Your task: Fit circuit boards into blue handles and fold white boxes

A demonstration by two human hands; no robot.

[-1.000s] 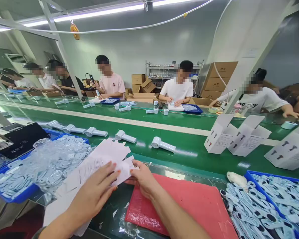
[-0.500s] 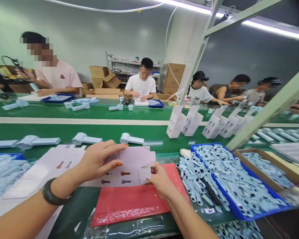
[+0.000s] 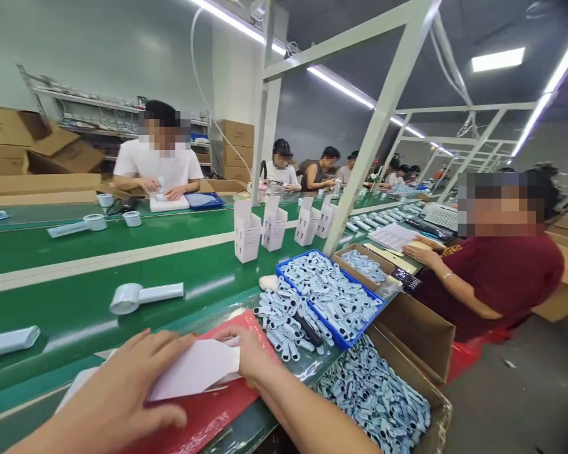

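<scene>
Hanging just above a red sheet [image 3: 211, 419], a folded white carton [image 3: 196, 371] is being held between the person's two hands at the near edge of the bench [image 3: 307, 373]. The right hand [image 3: 243, 348] is closing its fingers around the carton's right end, some fingertips being hidden behind it. The left hand [image 3: 123, 384] is spreading wide along the carton's left side, its thumb standing well apart from the other fingers. Right of the red sheet, a heap of pale blue parts [image 3: 284, 321] is lying loose, a black tool-like piece [image 3: 307, 331] resting on top. Beside that heap, a blue tray [image 3: 346, 341] is holding more such parts, and below the bench edge a brown box [image 3: 419, 334] is standing near further ones. Beyond the hands, a green belt [image 3: 213, 287] is carrying a pale scoop-shaped piece [image 3: 146, 296] and a row of upright white boxes [image 3: 247, 236] with raised flaps. Across the belt, a co-worker in a white shirt [image 3: 157, 165] is working with both hands; to the right, another in a dark red shirt [image 3: 506, 277] is reaching over papers [image 3: 392, 235].
</scene>
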